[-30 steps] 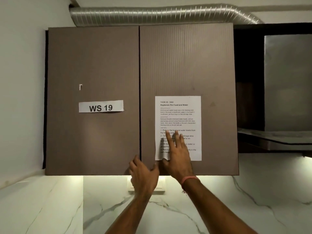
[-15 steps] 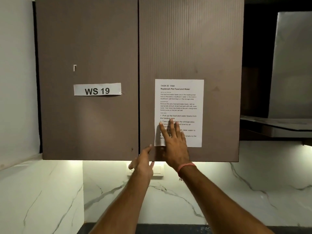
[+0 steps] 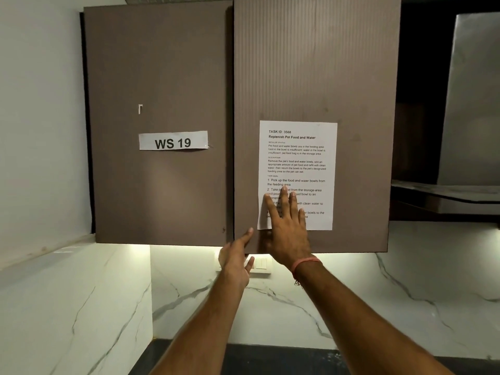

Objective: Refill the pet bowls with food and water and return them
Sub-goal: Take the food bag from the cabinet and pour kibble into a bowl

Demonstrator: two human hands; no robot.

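No pet bowls, food or water are in view. A white task sheet [image 3: 300, 158] is stuck on the right door [image 3: 316, 63] of a brown wall cabinet. My right hand [image 3: 286, 228] lies flat on the sheet's lower left part, fingers spread, hiding some of the text. A pink band is on that wrist. My left hand [image 3: 236, 255] hovers just below the bottom corner of the right door, fingers loose and apart, holding nothing. The right door stands slightly forward of the left door [image 3: 159, 77].
The left door carries a "WS 19" label [image 3: 173, 141]. A white wall switch [image 3: 261, 264] sits on the marble backsplash under the cabinet. A steel range hood [image 3: 470, 104] hangs at the right. A dark countertop [image 3: 270, 358] runs along the bottom.
My view has tilted down, so the duct left the frame and the countertop appeared. My left hand came off the door's bottom edge and opened. The right door now sits slightly ajar.
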